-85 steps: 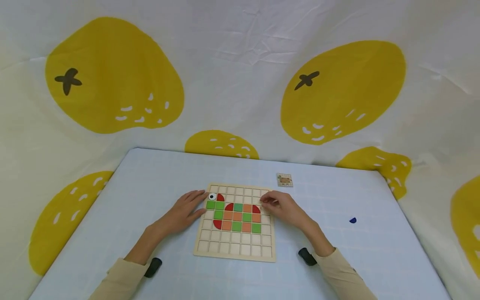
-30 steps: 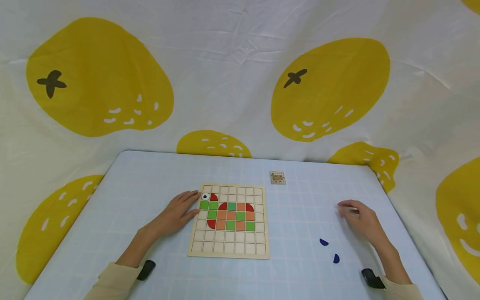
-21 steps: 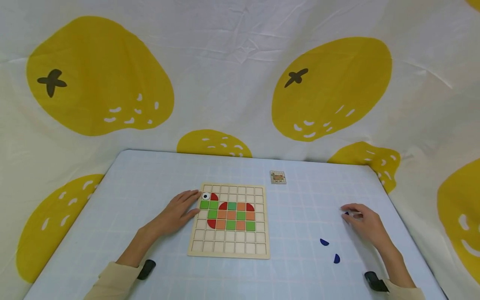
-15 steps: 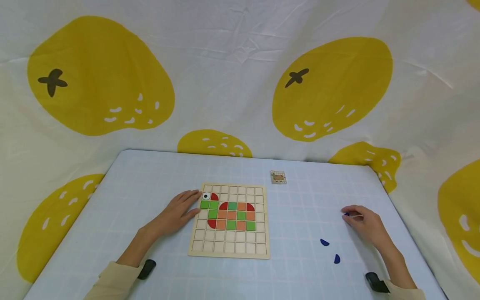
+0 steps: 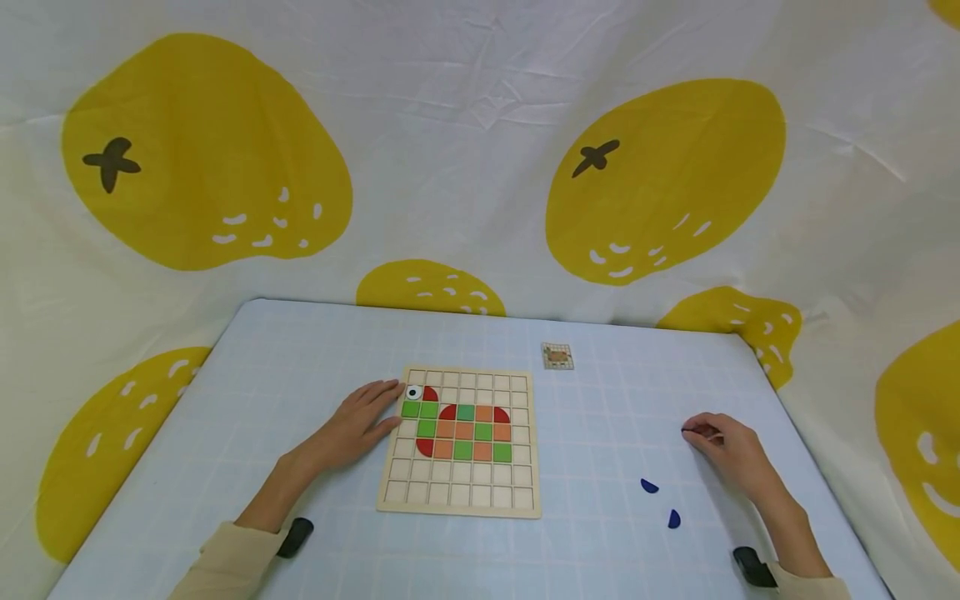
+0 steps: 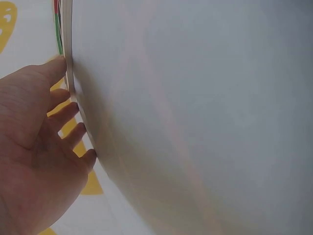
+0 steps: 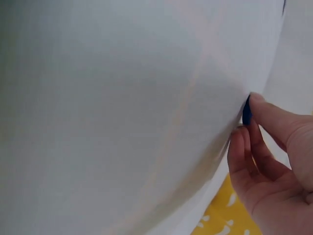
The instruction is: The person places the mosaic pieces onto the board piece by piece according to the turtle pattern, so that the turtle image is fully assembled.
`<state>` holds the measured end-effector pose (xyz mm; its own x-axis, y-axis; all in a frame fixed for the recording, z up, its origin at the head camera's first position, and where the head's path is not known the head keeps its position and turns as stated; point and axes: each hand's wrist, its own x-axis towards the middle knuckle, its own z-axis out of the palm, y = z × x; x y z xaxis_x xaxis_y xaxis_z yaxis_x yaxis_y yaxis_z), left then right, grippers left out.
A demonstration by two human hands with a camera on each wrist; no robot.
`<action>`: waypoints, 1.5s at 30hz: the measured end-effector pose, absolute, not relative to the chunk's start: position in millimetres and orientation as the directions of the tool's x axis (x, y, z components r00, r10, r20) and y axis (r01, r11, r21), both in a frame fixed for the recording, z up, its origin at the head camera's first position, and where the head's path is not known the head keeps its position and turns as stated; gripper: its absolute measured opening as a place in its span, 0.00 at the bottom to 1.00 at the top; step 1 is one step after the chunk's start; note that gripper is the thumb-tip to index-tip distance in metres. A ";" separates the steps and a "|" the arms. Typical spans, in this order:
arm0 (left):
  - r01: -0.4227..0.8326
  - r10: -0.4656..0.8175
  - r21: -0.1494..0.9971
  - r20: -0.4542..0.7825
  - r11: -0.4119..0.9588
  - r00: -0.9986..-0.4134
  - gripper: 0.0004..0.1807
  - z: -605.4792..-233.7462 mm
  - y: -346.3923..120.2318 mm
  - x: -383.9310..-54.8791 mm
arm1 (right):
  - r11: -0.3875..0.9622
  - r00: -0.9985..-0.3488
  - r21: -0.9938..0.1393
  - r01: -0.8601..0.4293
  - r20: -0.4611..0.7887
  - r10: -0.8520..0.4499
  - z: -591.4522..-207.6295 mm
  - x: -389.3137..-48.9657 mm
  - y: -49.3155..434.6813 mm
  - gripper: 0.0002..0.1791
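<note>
My left hand (image 5: 358, 427) rests at the left edge of a square wooden grid board (image 5: 480, 498), fingers extended and loose. In the left wrist view, its fingertips (image 6: 58, 63) lie along the board's side. Red, green and orange tiles (image 5: 464, 431) form a turtle-like shape on the board, with a round eye tile (image 5: 413, 392) at upper left. Well to the right, my right hand (image 5: 726, 448) pinches a small dark blue piece (image 7: 247, 111) between thumb and fingers, close over the tabletop. The fingers mostly cover that piece in the head view.
Two dark blue half-round pieces, one (image 5: 649, 486) farther away and one (image 5: 674, 519) nearer, lie between the board and my right hand. A small picture card (image 5: 557, 356) lies behind the board. A curtain with yellow fruit prints (image 5: 667, 183) hangs beyond the table.
My right hand has gone from the board's right edge out to the right and taken hold of the blue piece there. The left hand stays at the board; the head view has shifted slightly.
</note>
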<state>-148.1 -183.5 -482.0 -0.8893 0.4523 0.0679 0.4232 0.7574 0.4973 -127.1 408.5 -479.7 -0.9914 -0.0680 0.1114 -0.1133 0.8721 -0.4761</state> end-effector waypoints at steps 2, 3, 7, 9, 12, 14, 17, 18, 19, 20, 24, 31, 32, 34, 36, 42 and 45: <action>0.422 0.451 0.498 0.068 0.758 -0.890 0.33 -482.3 -183.8 -148.1 | 0.872 -0.989 -0.471 -0.130 0.126 -0.079 -480.4 -127.6 407.7 0.07; 0.421 0.450 0.498 0.068 0.758 -0.890 0.33 -482.3 -183.9 -148.1 | 0.872 -0.988 -0.471 -0.134 0.129 -0.083 -480.2 -127.7 407.0 0.08; 0.421 0.450 0.499 0.069 0.758 -0.890 0.33 -482.4 -184.0 -148.3 | 0.867 -0.989 -0.479 -0.138 0.117 -0.093 -478.0 -127.7 403.7 0.08; 0.424 0.453 0.498 0.069 0.756 -0.889 0.33 -482.3 -183.8 -148.5 | 0.864 -0.991 -0.487 -0.128 0.098 -0.092 -476.3 -127.7 401.2 0.09; 0.427 0.457 0.499 0.068 0.754 -0.887 0.32 -482.0 -183.3 -148.7 | 0.859 -0.995 -0.502 -0.103 0.061 -0.083 -473.6 -128.6 396.0 0.09; 0.427 0.458 0.501 0.067 0.753 -0.886 0.32 -481.9 -183.2 -148.7 | 0.853 -0.997 -0.515 -0.083 0.037 -0.074 -471.7 -129.9 392.0 0.08; 0.428 0.458 0.499 0.069 0.753 -0.886 0.32 -482.1 -183.4 -148.7 | 0.845 -0.997 -0.530 -0.077 0.032 -0.071 -469.8 -132.7 385.0 0.08; 0.430 0.459 0.499 0.070 0.753 -0.886 0.32 -482.2 -183.5 -148.8 | 0.841 -0.996 -0.535 -0.084 0.039 -0.075 -469.4 -133.9 382.6 0.08; 0.430 0.459 0.499 0.071 0.752 -0.886 0.32 -482.2 -183.6 -148.8 | 0.837 -0.996 -0.539 -0.093 0.050 -0.079 -469.0 -134.7 379.8 0.08; 0.429 0.458 0.500 0.071 0.752 -0.886 0.32 -482.2 -183.7 -148.8 | 0.833 -0.994 -0.543 -0.105 0.062 -0.085 -468.5 -135.4 376.8 0.07; 0.430 0.458 0.504 0.075 0.749 -0.886 0.32 -481.8 -183.8 -148.7 | 0.802 -0.986 -0.575 -0.163 0.111 -0.121 -466.9 -137.5 364.9 0.07; 0.428 0.461 0.505 0.067 0.749 -0.885 0.32 -483.2 -183.5 -148.9 | 0.749 -0.973 -0.622 -0.229 0.176 -0.151 -464.5 -138.8 338.3 0.08; 0.428 0.461 0.504 0.067 0.750 -0.885 0.32 -483.7 -183.3 -149.1 | 0.747 -0.971 -0.622 -0.235 0.180 -0.155 -464.4 -139.2 334.4 0.08; 0.430 0.461 0.502 0.068 0.751 -0.885 0.32 -484.5 -183.0 -149.3 | 0.735 -0.968 -0.631 -0.249 0.187 -0.167 -464.9 -140.3 327.3 0.08; 0.433 0.463 0.499 0.071 0.751 -0.884 0.32 -484.4 -182.7 -149.4 | 0.720 -0.966 -0.644 -0.258 0.186 -0.181 -466.0 -141.2 320.8 0.10; 0.435 0.460 0.494 0.078 0.753 -0.884 0.32 -481.2 -181.4 -147.9 | 0.677 -0.967 -0.691 -0.253 0.165 -0.193 -467.9 -144.9 301.1 0.11; 0.437 0.456 0.482 0.083 0.760 -0.886 0.32 -480.6 -181.2 -146.9 | 0.670 -0.969 -0.701 -0.245 0.153 -0.194 -468.9 -146.4 289.1 0.11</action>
<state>-146.9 -181.2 -480.6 -0.8858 0.4565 0.0832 0.4367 0.7595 0.4821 -146.4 289.1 -468.9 -0.9690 -0.1936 0.1531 -0.2446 0.6700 -0.7009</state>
